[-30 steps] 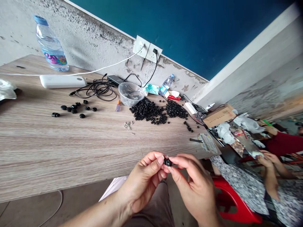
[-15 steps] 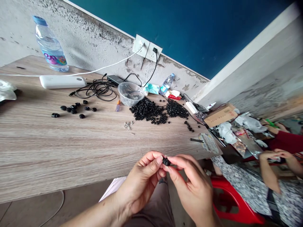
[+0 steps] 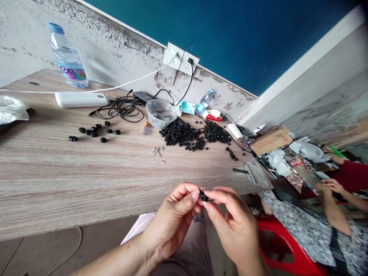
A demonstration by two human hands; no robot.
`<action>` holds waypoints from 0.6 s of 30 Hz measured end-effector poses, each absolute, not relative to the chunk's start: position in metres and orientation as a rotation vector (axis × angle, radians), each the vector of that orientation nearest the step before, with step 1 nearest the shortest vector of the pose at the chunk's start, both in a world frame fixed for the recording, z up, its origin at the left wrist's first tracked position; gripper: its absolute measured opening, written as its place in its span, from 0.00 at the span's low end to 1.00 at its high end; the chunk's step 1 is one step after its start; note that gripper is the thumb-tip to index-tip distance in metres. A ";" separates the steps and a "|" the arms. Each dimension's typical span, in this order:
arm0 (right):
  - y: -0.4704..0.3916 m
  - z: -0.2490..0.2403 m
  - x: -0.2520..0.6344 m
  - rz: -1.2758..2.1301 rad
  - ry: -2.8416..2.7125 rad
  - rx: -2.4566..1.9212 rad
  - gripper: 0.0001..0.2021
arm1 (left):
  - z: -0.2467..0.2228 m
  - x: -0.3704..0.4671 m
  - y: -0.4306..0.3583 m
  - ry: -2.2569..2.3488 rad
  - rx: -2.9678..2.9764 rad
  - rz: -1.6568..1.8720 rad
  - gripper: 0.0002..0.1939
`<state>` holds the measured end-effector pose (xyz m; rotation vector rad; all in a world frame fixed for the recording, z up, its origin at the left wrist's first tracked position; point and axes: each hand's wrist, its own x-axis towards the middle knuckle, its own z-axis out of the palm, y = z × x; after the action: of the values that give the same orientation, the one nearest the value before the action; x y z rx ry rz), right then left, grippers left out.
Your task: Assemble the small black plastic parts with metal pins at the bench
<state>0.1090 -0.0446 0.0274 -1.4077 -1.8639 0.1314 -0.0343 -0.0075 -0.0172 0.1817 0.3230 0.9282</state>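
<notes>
Over the front edge of the table [image 3: 94, 191], my two hands meet on a small round black plastic piece [image 3: 203, 196]. My left hand [image 3: 175, 218] pinches it between thumb and fingers from the left. From the right, the thumb and forefinger of my right hand [image 3: 234, 226] close on the same piece. Its far side is hidden behind the fingertips. Beyond the hands lie a few small silver metal pieces [image 3: 156, 151], a heap of small black parts [image 3: 179, 134] and a second black heap [image 3: 216, 132]. Several rounded black pieces [image 3: 93, 134] are scattered at the left.
A clear plastic bowl [image 3: 161, 115] with silver metal pieces stands behind the heap, by a small orange-capped tube [image 3: 145, 128]. Farther left are black cables [image 3: 123, 109], a white power bank [image 3: 82, 99] and a water bottle [image 3: 69, 61]. Another person's arms [image 3: 335, 207] show at right.
The view has shifted slightly, so the table's things appear a little farther right. Both hands keep their hold on the black piece. The other person's hands have moved.
</notes>
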 end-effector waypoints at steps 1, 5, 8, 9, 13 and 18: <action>-0.045 0.027 0.109 0.172 -1.832 -1.415 0.11 | -0.017 -0.035 -0.008 0.328 0.183 0.916 0.03; -0.046 0.026 0.111 0.298 -1.753 -1.413 0.11 | -0.016 -0.037 -0.007 0.321 0.189 0.883 0.03; -0.045 0.024 0.112 0.358 -1.730 -1.377 0.11 | -0.015 -0.039 -0.007 0.304 0.193 0.887 0.03; -0.044 0.022 0.113 0.392 -1.711 -1.362 0.11 | -0.015 -0.039 -0.007 0.305 0.203 0.887 0.04; -0.042 0.016 0.113 0.577 -1.574 -1.279 0.10 | -0.011 -0.041 -0.008 0.361 0.280 0.911 0.06; -0.048 0.008 0.114 0.593 -1.499 -1.256 0.13 | -0.006 -0.041 -0.013 0.458 0.418 0.972 0.08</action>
<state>0.1145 -0.0481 0.0080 -1.2564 -1.4993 0.5930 -0.0411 -0.0128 -0.0062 0.4184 0.4577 0.9715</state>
